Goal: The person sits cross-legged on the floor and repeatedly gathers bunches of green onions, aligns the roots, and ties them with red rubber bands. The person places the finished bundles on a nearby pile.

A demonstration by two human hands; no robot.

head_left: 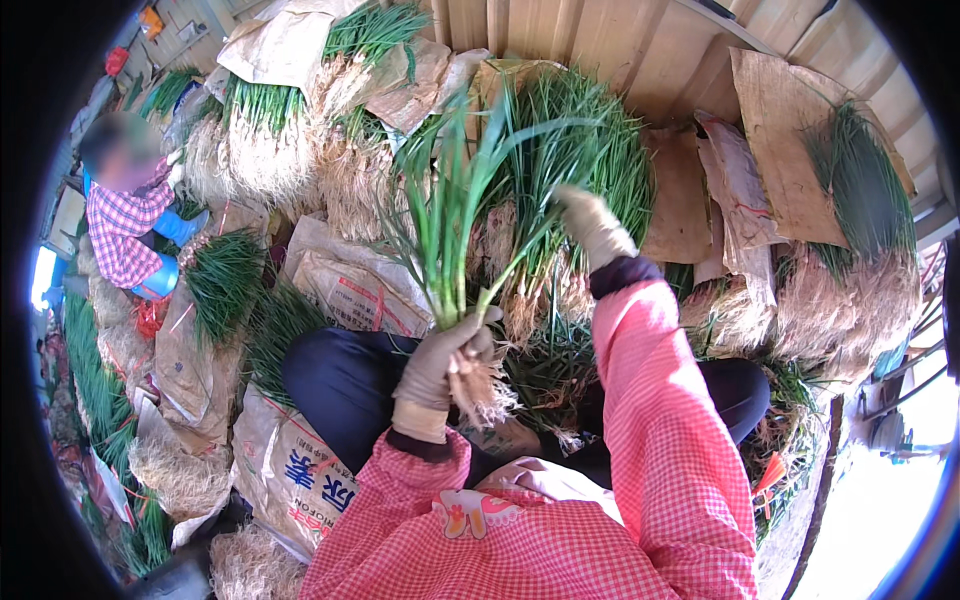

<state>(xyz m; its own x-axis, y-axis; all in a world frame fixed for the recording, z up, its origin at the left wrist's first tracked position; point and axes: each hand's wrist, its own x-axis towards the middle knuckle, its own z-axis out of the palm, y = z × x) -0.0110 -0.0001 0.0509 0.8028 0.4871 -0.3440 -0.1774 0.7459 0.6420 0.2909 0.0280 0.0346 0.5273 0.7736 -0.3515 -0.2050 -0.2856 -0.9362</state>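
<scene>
Left gloved hand (445,362) clamps floppy green scallion bunch (450,235) above roots; right gloved hand (592,225) pinches leaf tips. Light, bruisable.

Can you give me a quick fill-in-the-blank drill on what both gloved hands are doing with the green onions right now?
1. The left hand has its grip closed around the bunch of long green onions with pale roots just above the ____.
2. The right hand reaches up among the green ____ of the pile behind.
3. Both hands wear beige ____.
4. The sleeves are pink and white ____ cloth.

Missing words: roots; leaves; gloves; checked
</scene>
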